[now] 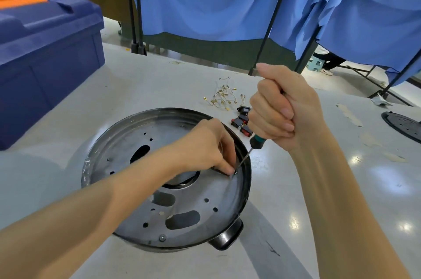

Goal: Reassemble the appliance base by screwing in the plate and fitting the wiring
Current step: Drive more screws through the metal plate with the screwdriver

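Note:
The round appliance base [245, 190] lies upside down on the white table, a black handle at its lower right. A grey metal plate [145, 212] with several holes and slots sits inside it. My right hand [282, 108] is clenched around a screwdriver [256, 142] with a green and black handle. Its shaft slants down to a screw [234, 172] near the plate's right edge. My left hand [205, 144] reaches across the plate and pinches at that screw with its fingertips. A bundle of pale wires [222, 94] with brass terminals lies behind the base.
Black and red switches [241, 122] lie beside the wires. A large blue toolbox [45, 51] stands at the far left. Another dark round part [403, 125] sits at the table's right edge. Blue cloth hangs on black stands behind the table.

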